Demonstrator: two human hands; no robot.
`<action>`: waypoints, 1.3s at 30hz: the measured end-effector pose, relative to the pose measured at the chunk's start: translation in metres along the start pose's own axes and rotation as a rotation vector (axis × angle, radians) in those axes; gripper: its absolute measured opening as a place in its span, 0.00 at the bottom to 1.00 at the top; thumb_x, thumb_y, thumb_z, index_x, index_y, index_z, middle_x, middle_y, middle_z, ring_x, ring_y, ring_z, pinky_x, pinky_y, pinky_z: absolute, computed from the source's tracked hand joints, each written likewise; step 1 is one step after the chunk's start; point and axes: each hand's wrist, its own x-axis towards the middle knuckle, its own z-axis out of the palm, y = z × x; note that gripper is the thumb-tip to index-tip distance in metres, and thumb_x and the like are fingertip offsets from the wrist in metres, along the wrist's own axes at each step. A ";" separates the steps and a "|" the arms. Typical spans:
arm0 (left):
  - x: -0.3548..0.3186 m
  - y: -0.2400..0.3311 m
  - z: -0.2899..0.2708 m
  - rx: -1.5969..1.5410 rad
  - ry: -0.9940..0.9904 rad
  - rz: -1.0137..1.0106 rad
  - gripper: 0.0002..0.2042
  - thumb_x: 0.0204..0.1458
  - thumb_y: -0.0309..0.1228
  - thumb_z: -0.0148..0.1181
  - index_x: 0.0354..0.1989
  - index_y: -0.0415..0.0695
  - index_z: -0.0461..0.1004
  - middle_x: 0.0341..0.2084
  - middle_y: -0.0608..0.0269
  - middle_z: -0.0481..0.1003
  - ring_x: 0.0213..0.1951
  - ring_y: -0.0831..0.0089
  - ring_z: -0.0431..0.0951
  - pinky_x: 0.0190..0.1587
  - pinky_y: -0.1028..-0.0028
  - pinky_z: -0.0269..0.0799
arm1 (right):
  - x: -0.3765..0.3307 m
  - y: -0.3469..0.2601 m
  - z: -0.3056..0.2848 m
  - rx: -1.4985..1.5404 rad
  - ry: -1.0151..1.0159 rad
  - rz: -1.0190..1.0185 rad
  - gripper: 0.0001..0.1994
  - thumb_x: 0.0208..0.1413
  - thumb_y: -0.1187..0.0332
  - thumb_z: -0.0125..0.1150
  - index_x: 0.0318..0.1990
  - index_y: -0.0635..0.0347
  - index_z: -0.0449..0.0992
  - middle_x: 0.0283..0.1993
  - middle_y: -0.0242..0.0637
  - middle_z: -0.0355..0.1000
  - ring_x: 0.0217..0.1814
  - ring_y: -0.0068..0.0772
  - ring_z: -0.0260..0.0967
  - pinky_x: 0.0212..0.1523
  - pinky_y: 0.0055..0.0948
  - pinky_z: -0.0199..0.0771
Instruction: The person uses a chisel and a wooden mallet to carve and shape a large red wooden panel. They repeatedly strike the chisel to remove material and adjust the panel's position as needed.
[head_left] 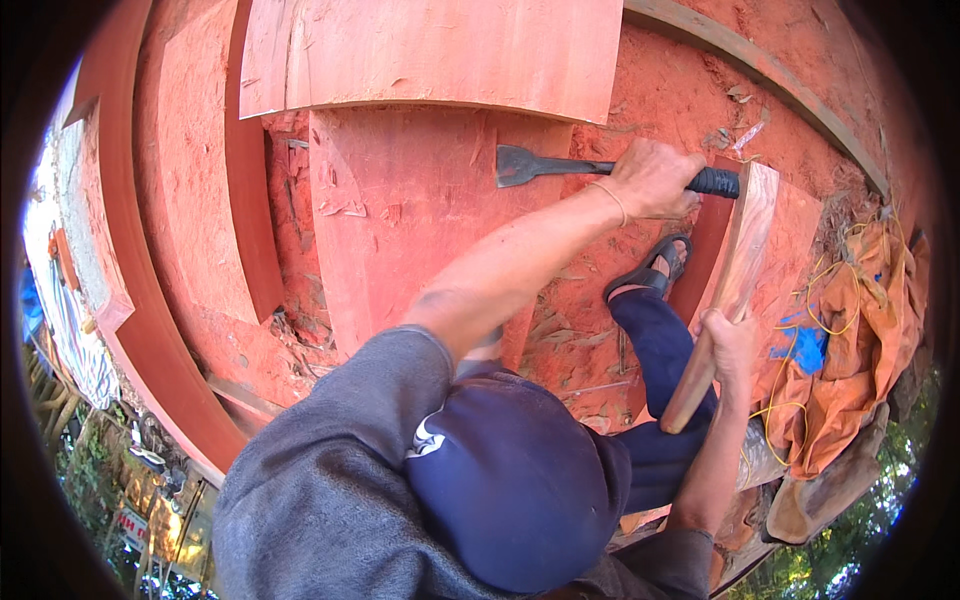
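My left hand (655,180) is closed round a long chisel (580,166), just below its black-wrapped handle end. The flat dark blade points left over a broad reddish wooden slab (400,200) with a few shavings on it. In my right hand (730,340), the fingers wrap round the middle of a wooden club (735,250). The club stands slanted, its upper end right beside the butt of the chisel handle; whether they touch I cannot tell. My left forearm stretches across above the slab.
A curved-edged board (430,55) overlaps the slab at the far side. Long planks (250,180) lie along the left. A sandalled foot (655,268) rests near the slab. An orange cloth (850,350) with a blue patch and yellow cord lies at right. Red soil surrounds these.
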 end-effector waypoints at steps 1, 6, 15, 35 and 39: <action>-0.002 -0.001 -0.002 0.036 -0.060 -0.054 0.15 0.46 0.41 0.68 0.40 0.49 0.76 0.23 0.52 0.79 0.31 0.50 0.82 0.32 0.52 0.76 | 0.000 0.005 -0.003 0.087 0.000 0.005 0.13 0.52 0.67 0.63 0.41 0.62 0.70 0.24 0.36 0.71 0.22 0.29 0.71 0.24 0.29 0.74; -0.020 0.010 -0.006 -0.051 0.012 0.079 0.17 0.44 0.41 0.69 0.42 0.49 0.76 0.25 0.54 0.79 0.30 0.51 0.82 0.31 0.53 0.77 | 0.012 0.022 -0.025 0.618 0.133 0.006 0.16 0.55 0.63 0.64 0.45 0.62 0.69 0.37 0.39 0.72 0.34 0.30 0.73 0.31 0.33 0.79; -0.013 0.009 -0.006 -0.094 0.057 0.068 0.19 0.45 0.44 0.70 0.43 0.50 0.76 0.25 0.53 0.79 0.30 0.51 0.82 0.31 0.53 0.76 | 0.010 0.017 -0.022 0.342 0.088 -0.075 0.15 0.55 0.66 0.63 0.45 0.62 0.68 0.30 0.38 0.73 0.27 0.30 0.73 0.28 0.30 0.78; -0.031 0.011 -0.011 -0.047 -0.022 0.072 0.22 0.46 0.43 0.70 0.50 0.52 0.75 0.29 0.55 0.80 0.33 0.51 0.82 0.33 0.52 0.76 | -0.006 0.023 0.010 0.697 0.115 0.027 0.09 0.53 0.70 0.62 0.39 0.63 0.71 0.30 0.40 0.74 0.23 0.31 0.73 0.24 0.29 0.76; -0.030 0.005 -0.007 -0.052 -0.014 0.070 0.22 0.47 0.43 0.70 0.50 0.52 0.74 0.27 0.55 0.80 0.33 0.51 0.82 0.32 0.52 0.76 | -0.012 0.025 0.011 0.180 0.007 0.005 0.11 0.52 0.72 0.63 0.41 0.64 0.70 0.28 0.37 0.73 0.23 0.28 0.73 0.25 0.29 0.77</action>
